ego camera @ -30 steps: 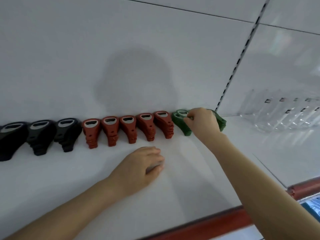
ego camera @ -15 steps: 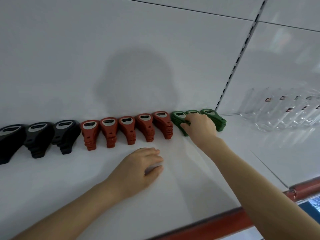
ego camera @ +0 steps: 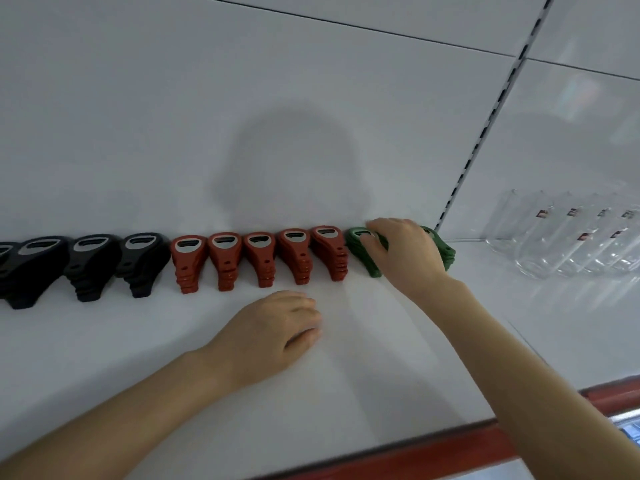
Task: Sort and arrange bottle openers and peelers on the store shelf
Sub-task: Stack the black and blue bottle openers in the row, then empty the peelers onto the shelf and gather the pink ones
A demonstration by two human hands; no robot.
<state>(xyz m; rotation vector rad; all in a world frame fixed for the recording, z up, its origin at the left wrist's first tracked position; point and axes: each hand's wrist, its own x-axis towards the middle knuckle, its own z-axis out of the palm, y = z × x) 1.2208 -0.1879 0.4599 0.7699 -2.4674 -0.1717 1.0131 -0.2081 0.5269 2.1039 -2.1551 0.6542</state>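
A row of stacked bottle openers lines the back of the white shelf (ego camera: 346, 375): black stacks (ego camera: 93, 261) at the left, several red stacks (ego camera: 259, 254) in the middle, green stacks (ego camera: 362, 249) at the right. My right hand (ego camera: 405, 251) lies over the green stacks, its fingers curled onto the middle green pile and hiding most of it. The rightmost green stack (ego camera: 446, 251) peeks out behind the hand. My left hand (ego camera: 277, 330) rests palm down on the shelf in front of the red stacks, fingers loosely curled, holding nothing that I can see.
Clear glass tumblers (ego camera: 568, 233) stand in a group on the neighbouring shelf section at the right. A slotted upright (ego camera: 485, 133) divides the back panels. A red price strip (ego camera: 433, 455) runs along the shelf's front edge.
My right hand has shifted slightly up and right over the green stacks and now covers the middle one. The left hand has stayed in place.
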